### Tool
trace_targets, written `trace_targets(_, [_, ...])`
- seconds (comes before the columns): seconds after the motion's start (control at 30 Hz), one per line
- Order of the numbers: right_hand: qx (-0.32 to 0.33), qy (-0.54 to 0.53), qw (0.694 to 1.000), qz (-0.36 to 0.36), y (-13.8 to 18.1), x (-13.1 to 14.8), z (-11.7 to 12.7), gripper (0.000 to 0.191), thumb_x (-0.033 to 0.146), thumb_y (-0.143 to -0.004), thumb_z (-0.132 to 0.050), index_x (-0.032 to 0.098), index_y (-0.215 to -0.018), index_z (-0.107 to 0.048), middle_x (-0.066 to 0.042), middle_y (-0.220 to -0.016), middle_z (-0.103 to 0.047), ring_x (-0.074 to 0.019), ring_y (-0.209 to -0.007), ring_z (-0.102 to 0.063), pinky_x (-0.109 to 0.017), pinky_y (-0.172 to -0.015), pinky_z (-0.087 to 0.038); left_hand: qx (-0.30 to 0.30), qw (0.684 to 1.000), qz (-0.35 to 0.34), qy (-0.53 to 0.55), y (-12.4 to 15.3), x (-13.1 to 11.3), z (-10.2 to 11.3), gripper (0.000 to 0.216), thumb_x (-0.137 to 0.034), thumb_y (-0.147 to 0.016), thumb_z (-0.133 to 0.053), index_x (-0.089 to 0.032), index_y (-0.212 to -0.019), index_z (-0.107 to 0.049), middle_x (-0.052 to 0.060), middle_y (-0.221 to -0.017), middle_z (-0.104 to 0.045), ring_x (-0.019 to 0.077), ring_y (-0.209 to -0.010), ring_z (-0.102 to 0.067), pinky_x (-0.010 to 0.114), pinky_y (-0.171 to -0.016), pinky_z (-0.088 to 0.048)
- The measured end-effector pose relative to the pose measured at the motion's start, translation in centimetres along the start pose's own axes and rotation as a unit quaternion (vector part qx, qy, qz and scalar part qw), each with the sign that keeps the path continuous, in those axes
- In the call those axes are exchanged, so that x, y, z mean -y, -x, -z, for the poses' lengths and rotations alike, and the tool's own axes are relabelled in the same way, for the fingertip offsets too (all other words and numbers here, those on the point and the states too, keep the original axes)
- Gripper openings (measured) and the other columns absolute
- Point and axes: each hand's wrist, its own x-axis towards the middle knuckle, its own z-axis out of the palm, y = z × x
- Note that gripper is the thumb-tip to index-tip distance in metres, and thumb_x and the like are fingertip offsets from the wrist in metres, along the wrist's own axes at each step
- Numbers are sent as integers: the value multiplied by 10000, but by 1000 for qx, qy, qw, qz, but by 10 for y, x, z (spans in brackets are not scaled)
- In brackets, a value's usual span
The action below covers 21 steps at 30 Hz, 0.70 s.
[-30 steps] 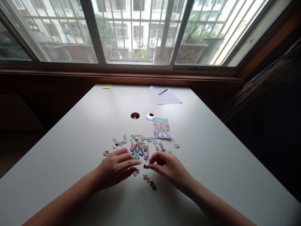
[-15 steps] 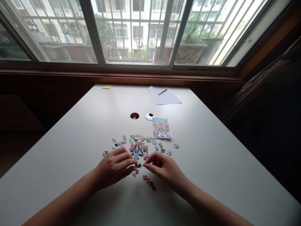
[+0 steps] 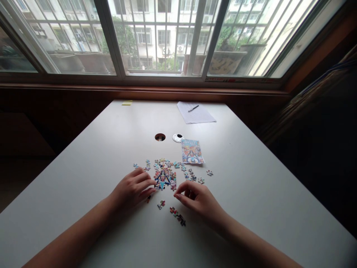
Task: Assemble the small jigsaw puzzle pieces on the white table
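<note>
My left hand (image 3: pixel 132 189) rests at the left side of a partly joined jigsaw puzzle (image 3: pixel 165 179), fingers stretched and a little apart, fingertips by its lower left edge. A dark puzzle piece (image 3: pixel 148 200) shows on the table just under its thumb, partly hidden. My right hand (image 3: pixel 196 195) is to the lower right of the puzzle, thumb and forefinger pressed together; whether a small piece is between them is hidden. In front of the hands lie a small pair of joined pieces (image 3: pixel 161 204) and a short strip of dark and red pieces (image 3: pixel 177 216).
Loose pieces (image 3: pixel 191 174) surround the puzzle at its top and right, with a lone piece (image 3: pixel 209 173) farther right. Behind are a picture sheet (image 3: pixel 193 152), a round cable hole (image 3: pixel 160 137), its silver cover (image 3: pixel 177 138), and paper (image 3: pixel 196 116) with a pen (image 3: pixel 193 108).
My left hand has moved left, away from the middle below the puzzle; the dark piece once at its fingertips now shows farther left, under the thumb. My right hand has shifted slightly right.
</note>
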Motion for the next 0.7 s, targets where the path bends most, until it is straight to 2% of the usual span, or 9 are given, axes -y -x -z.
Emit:
trace_targets(0.2, [10,-4,1000,9,2,-2,-1,105,324,-904,-678,229,-901,-724,-4,-828,-709,-120,-634,-542,-245,-595,-420,7,1000,29,-8,1,0,-2,119,-240,-963,-649,-224,-1075,-686,42,-919,-675,200,-870,-556,338,-821,-480])
trace_targets(0.7, [17,-6,1000,13,2,-1,-1,97,315,-891,-683,230,-885,-728,1,-786,-692,-121,-623,-537,-247,-590,-420,4,1000,21,-17,-2,-3,0,112,-246,-972,-637,-210,-1059,-697,48,-892,-673,197,-862,-570,334,-807,-492])
